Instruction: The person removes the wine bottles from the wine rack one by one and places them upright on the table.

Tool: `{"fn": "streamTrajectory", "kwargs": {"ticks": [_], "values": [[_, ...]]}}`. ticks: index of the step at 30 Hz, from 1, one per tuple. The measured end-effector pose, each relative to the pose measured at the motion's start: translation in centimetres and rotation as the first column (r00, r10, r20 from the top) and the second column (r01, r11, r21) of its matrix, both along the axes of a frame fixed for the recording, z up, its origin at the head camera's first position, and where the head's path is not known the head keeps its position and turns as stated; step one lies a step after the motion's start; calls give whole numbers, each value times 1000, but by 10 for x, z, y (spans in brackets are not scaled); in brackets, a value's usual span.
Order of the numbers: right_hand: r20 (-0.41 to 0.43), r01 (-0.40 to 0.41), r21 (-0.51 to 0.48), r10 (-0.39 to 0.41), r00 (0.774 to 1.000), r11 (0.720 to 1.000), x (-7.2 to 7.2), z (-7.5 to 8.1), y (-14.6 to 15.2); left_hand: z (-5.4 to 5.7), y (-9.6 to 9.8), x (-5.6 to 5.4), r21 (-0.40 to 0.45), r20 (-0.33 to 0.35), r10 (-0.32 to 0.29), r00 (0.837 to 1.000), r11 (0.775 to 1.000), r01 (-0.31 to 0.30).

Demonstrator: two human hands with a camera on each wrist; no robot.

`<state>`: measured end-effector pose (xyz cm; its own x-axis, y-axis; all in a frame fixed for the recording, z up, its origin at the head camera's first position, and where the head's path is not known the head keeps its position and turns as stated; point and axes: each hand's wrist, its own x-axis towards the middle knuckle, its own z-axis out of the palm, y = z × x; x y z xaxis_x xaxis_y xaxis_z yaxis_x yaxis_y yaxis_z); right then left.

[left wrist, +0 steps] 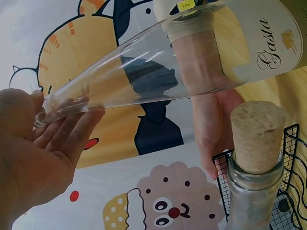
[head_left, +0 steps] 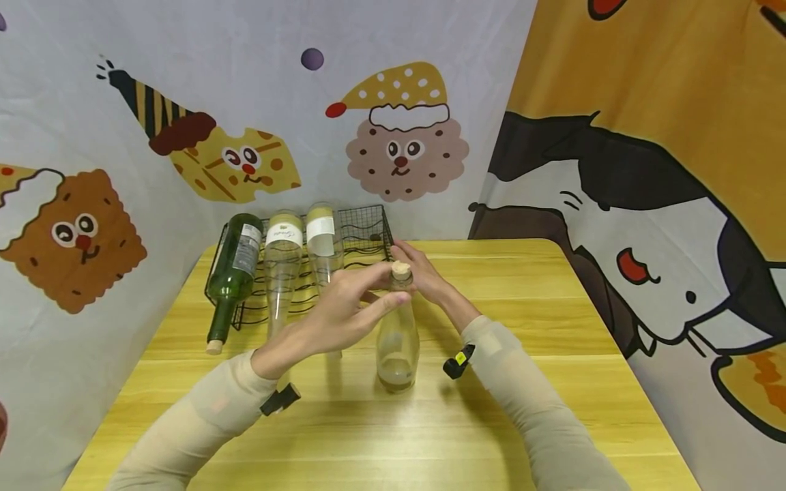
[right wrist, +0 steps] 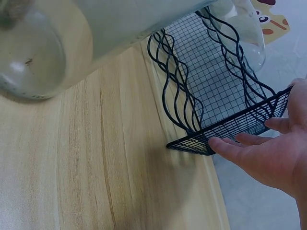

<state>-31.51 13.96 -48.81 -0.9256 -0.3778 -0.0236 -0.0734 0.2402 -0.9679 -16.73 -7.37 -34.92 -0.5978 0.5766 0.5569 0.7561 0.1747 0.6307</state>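
Observation:
A clear glass bottle stands upright in front of me, a cork in its mouth. My left hand grips it by the neck, thumb on the near side. In the left wrist view its printed pale label shows low on the body. My right hand is at the right end of a black wire bottle rack. In the right wrist view its extended fingers touch the mesh end panel.
On the rack lie a green corked bottle and two clear bottles, one left and one right, necks toward me. A corked neck rises close to the left wrist camera. Behind the wooden table hangs a printed cloth.

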Motion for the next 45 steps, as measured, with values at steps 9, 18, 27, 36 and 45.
{"fn": "streamTrajectory", "kwargs": {"ticks": [9,18,27,36,45], "values": [[-32,-5,0,5,999,1000,0,-1,0,-2,3,-2,1,44,9,999,1000,-9],[-22,-8,-37,7,1000,999,1,0,-1,-3,1,-1,-9,48,-15,999,1000,15],[-18,-32,-42,32,999,999,0,-1,1,-1,-7,0,-107,19,50,999,993,-48],[-11,2,-22,-2,1000,1000,-2,-2,-2,1,-33,0,-201,-5,80,997,976,-79],[6,10,-8,-10,1000,1000,-2,-2,-2,2,-77,-3,-178,-60,206,977,961,-214]]}}
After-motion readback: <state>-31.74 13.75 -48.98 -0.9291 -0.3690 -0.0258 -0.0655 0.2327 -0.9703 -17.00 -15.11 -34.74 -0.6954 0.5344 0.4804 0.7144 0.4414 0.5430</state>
